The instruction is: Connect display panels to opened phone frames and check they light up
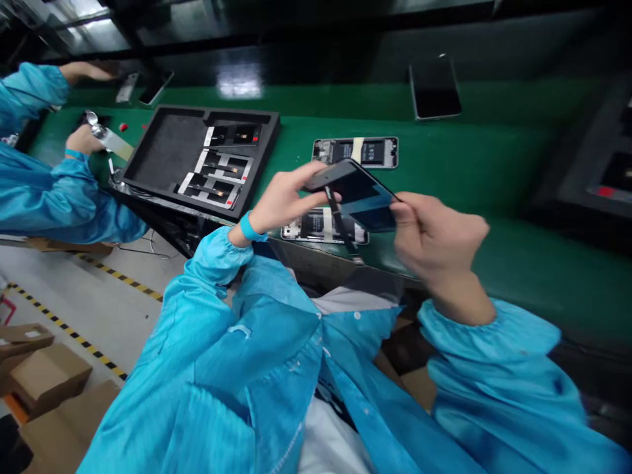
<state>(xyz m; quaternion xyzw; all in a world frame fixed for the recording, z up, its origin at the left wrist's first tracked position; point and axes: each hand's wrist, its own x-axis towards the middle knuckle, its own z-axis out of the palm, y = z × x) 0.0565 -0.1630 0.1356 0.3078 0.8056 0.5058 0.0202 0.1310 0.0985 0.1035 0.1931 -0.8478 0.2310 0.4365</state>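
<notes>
A phone screen (363,194) with a dark ribbon cable (340,224) hanging from it is held tilted above the bench. My left hand (286,201) grips its left end between thumb and fingers. At the right corner, my right hand (432,230) is closed in a pinch, slightly blurred; whether it also holds a film there I cannot tell. Below the screen lies an opened phone body (306,227) with its battery showing, partly covered by the screen and my left hand. Just behind sits a second opened phone body (380,153) with a pale strip across its battery.
To the left, a black foam tray (170,141) holds several screen parts. A dark phone (434,89) lies at the back right of the green bench mat (494,158). Another dark tray (592,164) stands far right. A co-worker's blue sleeves (44,187) reach in at left.
</notes>
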